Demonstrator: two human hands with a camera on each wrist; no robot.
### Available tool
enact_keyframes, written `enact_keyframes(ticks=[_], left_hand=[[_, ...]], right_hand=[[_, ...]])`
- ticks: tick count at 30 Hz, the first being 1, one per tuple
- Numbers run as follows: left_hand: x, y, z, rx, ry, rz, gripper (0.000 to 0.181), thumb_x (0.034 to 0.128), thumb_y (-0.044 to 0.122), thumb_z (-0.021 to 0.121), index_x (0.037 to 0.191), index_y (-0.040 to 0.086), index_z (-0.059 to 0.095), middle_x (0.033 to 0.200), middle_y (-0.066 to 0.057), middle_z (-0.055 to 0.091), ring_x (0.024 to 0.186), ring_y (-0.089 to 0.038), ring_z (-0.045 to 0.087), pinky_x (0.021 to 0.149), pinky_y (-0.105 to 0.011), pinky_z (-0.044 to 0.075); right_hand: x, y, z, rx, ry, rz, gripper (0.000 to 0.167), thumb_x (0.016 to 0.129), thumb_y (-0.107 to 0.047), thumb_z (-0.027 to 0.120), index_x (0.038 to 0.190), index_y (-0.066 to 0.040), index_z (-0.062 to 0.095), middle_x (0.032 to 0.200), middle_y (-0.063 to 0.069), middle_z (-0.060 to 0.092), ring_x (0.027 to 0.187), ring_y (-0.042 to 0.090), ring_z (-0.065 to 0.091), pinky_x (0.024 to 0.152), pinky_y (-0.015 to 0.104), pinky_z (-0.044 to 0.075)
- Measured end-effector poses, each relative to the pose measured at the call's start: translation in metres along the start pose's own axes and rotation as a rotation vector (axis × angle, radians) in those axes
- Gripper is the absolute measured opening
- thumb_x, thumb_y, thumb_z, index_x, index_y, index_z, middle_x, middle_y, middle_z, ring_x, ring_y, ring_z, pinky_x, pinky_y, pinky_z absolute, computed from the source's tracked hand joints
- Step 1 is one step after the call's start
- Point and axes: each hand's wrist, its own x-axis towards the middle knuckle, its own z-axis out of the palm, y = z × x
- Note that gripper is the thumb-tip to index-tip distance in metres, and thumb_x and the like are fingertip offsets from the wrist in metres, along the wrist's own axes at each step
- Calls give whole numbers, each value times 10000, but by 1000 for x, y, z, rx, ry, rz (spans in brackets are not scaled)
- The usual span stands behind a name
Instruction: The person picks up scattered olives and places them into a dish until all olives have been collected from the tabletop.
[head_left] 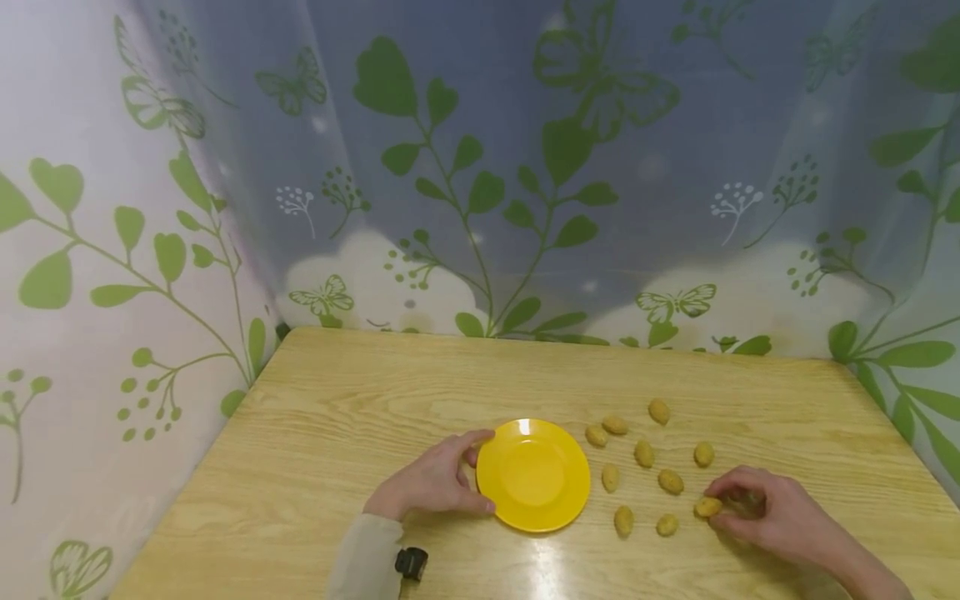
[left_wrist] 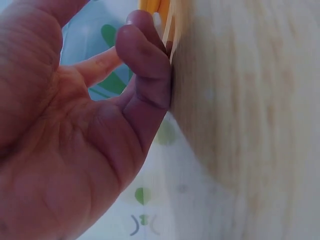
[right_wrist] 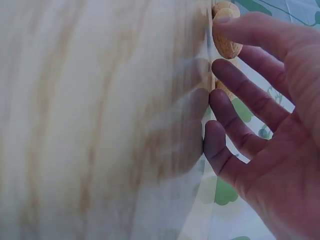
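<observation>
A round yellow plate [head_left: 534, 517] lies on the wooden table. At its left rim is my left hand [head_left: 435, 479], with a finger on the upper edge and the thumb on the lower edge. In the left wrist view only a sliver of the plate [left_wrist: 159, 6] shows beyond the curled fingers. My right hand [head_left: 783, 517] pinches a tan, oval walnut [head_left: 708, 507] between thumb and forefinger, low over the table. The right wrist view shows this walnut's [right_wrist: 227, 35] rough shell under the thumb. Its other fingers are spread, near the tabletop.
Several more walnuts [head_left: 671, 481] lie scattered between the plate and my right hand. One walnut [head_left: 659, 411] is farthest back. The wooden table [head_left: 360, 392] ends at a curtain [head_left: 480, 208] with a leaf and butterfly print. A small black object [head_left: 411, 563] sits by my left sleeve.
</observation>
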Motion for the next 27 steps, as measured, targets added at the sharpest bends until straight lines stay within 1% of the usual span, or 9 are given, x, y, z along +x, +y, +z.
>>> enact_keyframes(ticks=[5,8,11,14,17,22,27], left_hand=[[0,1,0,-20,-4,-13,961,758,242,906,1563,132,393,1166,-59,583,740,-119,628,686,-247,543],[-1,1,-1,-27,-6,-16,956,760,236,906,1561,131,395,1162,-54,590,725,-118,621,673,-242,540],[-1,1,0,-36,-7,-17,953,759,227,907,1558,125,397,1161,-64,594,715,-122,610,661,-242,534],[-2,1,0,-48,-7,-29,955,759,225,909,1560,137,396,1168,-61,590,714,-120,598,655,-238,524],[-1,2,0,-63,-5,-42,957,758,219,910,1561,150,393,1171,-58,581,715,-125,590,653,-241,520],[0,2,0,-78,-6,-60,964,756,208,912,1563,158,387,1176,-65,568,732,-144,593,665,-255,522],[-1,3,0,-57,-7,-69,969,754,217,914,1564,167,386,1177,-60,561,767,-152,594,684,-257,515]], right_hand=[[0,-5,-1,-12,-13,86,321,738,-112,900,960,-275,736,917,-216,705,836,-92,593,650,192,474],[1,-7,1,-7,-9,105,310,740,-112,897,953,-269,737,904,-217,700,829,-94,583,640,192,466],[2,-9,3,23,12,82,326,731,-76,893,952,-254,733,886,-216,694,806,-76,586,620,187,473],[4,-11,5,55,32,39,354,727,-41,889,961,-250,726,878,-209,691,789,-51,588,600,190,477],[6,-14,6,74,43,15,367,731,-22,882,970,-250,723,883,-195,694,790,-41,589,596,192,475],[9,-19,7,88,46,14,363,741,-14,875,980,-240,724,904,-169,708,817,-54,598,609,193,484],[13,-26,10,115,58,4,366,741,-12,876,986,-238,724,902,-156,713,823,-49,603,608,203,498]])
